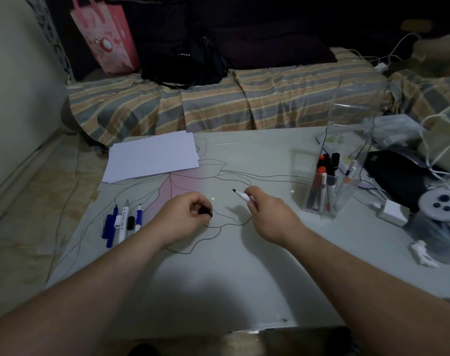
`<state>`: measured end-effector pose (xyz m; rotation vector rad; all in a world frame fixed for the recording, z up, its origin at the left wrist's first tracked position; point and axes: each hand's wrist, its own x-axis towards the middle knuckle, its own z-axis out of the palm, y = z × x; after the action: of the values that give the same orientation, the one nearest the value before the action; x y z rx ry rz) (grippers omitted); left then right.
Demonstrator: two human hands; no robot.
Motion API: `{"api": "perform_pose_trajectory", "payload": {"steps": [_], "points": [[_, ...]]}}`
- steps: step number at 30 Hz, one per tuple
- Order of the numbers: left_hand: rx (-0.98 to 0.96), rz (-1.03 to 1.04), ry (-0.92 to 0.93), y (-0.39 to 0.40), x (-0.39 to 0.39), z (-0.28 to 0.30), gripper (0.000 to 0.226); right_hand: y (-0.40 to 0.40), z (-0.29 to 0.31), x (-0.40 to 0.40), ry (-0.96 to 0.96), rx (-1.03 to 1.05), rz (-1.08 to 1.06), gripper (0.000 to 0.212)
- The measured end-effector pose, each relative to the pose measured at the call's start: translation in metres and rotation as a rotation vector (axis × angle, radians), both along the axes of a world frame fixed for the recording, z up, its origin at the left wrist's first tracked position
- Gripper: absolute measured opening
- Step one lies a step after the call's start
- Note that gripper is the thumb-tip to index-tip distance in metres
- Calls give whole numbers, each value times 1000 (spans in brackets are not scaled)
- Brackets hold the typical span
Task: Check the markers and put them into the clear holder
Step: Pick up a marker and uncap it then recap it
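My right hand (266,211) grips an uncapped white marker (242,195), its black tip pointing up and left above the table. My left hand (185,217) is closed around the black cap (205,210), a short gap left of the marker. A row of several markers and pens (122,222) lies on the table left of my left hand. The clear holder (329,181) stands at the right, with several markers upright inside, orange and black caps showing.
A stack of white paper (152,156) lies at the table's far left. Cables, a white charger (392,210), a black case (396,176) and plastic-wrapped items crowd the right edge. A striped bed (218,104) runs behind the pale table (218,278).
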<state>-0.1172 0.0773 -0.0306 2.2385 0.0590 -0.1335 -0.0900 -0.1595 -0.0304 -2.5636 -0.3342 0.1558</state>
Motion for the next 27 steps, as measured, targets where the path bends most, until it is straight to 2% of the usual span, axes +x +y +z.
{"api": "perform_pose_trajectory", "payload": {"steps": [3,7,12,22,27], "points": [[40,93,-29,0,0,3,20,-1,1,-1,0,-49,25,17],[-104,89,-18,1,3,5,34,4,7,-4,-71,-99,42,38],[-151,50,-39,-1,2,4,28,7,12,-6,-158,-108,43,31],[-122,6,-79,-14,-3,16,24,12,14,-10,-206,-146,81,31],[31,1,-122,-16,-6,13,22,14,11,-12,-266,-191,113,27]]}}
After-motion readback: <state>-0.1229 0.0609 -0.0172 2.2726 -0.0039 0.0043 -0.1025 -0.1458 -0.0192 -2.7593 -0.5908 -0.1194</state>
